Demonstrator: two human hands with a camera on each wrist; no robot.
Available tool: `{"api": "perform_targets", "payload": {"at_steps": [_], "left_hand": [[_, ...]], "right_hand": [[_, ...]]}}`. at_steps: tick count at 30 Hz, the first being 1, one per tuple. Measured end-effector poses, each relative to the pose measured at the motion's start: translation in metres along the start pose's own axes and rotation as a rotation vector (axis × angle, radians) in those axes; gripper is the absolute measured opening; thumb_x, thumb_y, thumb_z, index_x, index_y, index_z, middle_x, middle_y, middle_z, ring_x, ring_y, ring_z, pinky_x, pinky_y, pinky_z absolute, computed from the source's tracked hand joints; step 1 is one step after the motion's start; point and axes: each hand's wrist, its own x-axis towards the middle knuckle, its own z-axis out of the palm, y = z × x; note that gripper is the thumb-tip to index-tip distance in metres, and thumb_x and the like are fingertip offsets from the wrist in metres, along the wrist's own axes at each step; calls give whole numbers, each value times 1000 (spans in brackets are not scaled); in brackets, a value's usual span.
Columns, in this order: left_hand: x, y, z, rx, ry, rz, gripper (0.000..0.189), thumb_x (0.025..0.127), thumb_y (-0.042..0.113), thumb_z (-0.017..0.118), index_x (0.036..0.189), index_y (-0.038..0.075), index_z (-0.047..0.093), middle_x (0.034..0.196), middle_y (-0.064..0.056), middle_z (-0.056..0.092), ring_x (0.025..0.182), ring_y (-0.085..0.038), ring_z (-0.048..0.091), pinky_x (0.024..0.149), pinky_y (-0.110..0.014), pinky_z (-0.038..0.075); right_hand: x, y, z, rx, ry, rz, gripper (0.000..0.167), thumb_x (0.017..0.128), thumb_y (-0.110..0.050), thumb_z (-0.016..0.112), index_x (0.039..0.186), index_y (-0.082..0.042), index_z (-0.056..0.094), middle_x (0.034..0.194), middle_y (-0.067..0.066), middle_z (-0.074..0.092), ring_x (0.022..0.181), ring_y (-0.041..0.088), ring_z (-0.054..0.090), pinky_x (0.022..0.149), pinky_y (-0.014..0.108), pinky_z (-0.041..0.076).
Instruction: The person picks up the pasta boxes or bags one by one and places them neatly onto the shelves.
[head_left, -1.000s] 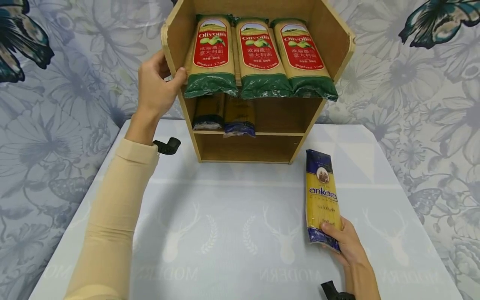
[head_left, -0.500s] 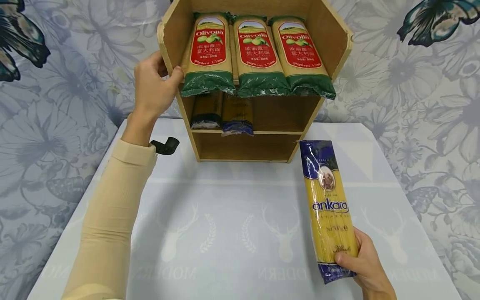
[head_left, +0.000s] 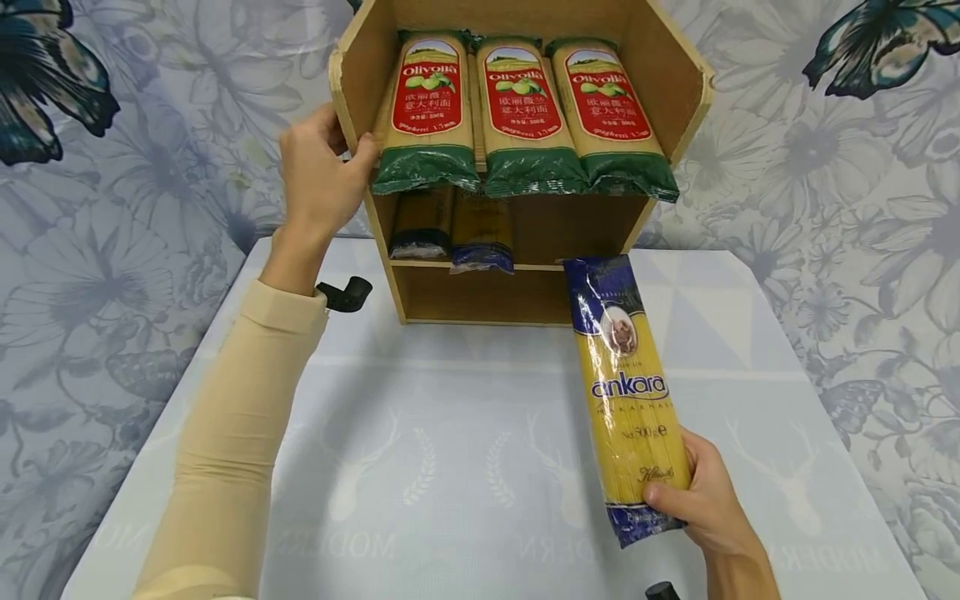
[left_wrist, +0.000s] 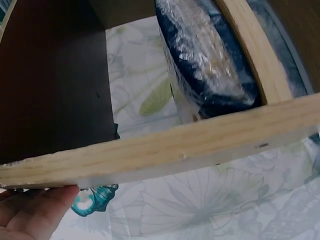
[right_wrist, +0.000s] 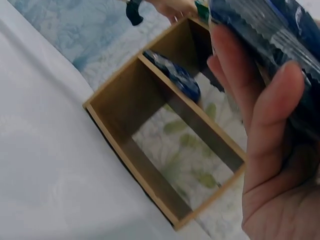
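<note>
My left hand (head_left: 322, 179) grips the left side panel of a wooden shelf (head_left: 678, 92), thumb on the front edge. In the left wrist view its fingers (left_wrist: 45, 210) touch the outside of that panel. Lower right in the head view, my right hand (head_left: 708, 500) holds the bottom end of a yellow and blue "ankara" spaghetti packet (head_left: 630, 408), thumb on the front. The packet is raised and tilted, its top end overlapping the shelf's lower right corner. Three green-ended spaghetti packets (head_left: 521, 108) lie side by side on the top tier.
Two darker pasta packets (head_left: 482, 229) lie on the left of the middle tier. The shelf stands at the back of a white patterned table (head_left: 450, 467). Floral wallpaper (head_left: 862, 250) covers the wall behind. A black wrist mount (head_left: 345, 294) sticks out from the left wrist.
My right hand has lifted the spaghetti packet nearer the camera, then carried it left and toward the shelf. My left hand keeps its grip on the side panel.
</note>
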Motion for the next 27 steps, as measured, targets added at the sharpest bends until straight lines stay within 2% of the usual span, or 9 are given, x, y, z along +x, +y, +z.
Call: {"api": "perform_targets", "payload": {"at_steps": [3, 6, 10, 13, 18, 21, 27], "left_hand": [[-1, -1, 0, 10, -20, -25, 31, 96, 16, 63, 121, 0, 70, 111, -13, 74, 92, -10, 70, 84, -22, 56], [-2, -2, 0, 35, -57, -60, 35, 98, 24, 61, 123, 1, 71, 107, -13, 73, 85, -11, 67, 76, -21, 55], [-3, -3, -1, 71, -96, -78, 37, 100, 28, 57, 120, 1, 72, 95, -10, 72, 77, -12, 63, 68, -22, 50], [-2, -2, -2, 87, -103, -71, 36, 100, 27, 55, 118, 1, 72, 91, -8, 70, 76, -12, 61, 66, -22, 49], [-2, 0, -2, 114, -95, -56, 36, 101, 26, 53, 115, 0, 72, 88, -8, 68, 75, -13, 60, 65, -22, 48], [-2, 1, -2, 112, -77, -58, 35, 100, 26, 54, 117, 1, 72, 90, -9, 70, 75, -12, 62, 65, -22, 48], [-5, 2, 0, 51, -6, -33, 31, 97, 18, 60, 121, 1, 71, 108, -12, 75, 88, -9, 69, 76, -20, 52]], "right_hand": [[15, 3, 5, 29, -9, -1, 35, 92, 0, 70, 126, -2, 64, 100, 9, 75, 83, 18, 73, 64, 32, 61], [31, 6, 8, 69, -10, 6, 34, 91, 6, 66, 124, -1, 63, 101, 10, 74, 85, 18, 74, 66, 30, 61], [47, 7, 10, 78, 1, 26, 36, 89, 11, 61, 124, 0, 62, 102, 12, 73, 87, 21, 73, 69, 31, 61], [58, 4, 13, 55, 3, 40, 34, 91, 10, 60, 123, 1, 61, 101, 14, 72, 84, 21, 73, 60, 30, 60], [74, -3, 17, 36, 6, 61, 27, 93, 7, 60, 120, 4, 58, 93, 14, 71, 71, 18, 70, 42, 26, 50], [81, -6, 19, 24, 23, 87, 25, 93, 6, 60, 118, 5, 57, 90, 14, 70, 67, 17, 68, 42, 25, 49], [95, -10, 24, -7, 64, 146, 25, 95, 5, 60, 118, 9, 51, 88, 15, 69, 64, 17, 66, 42, 23, 49]]}}
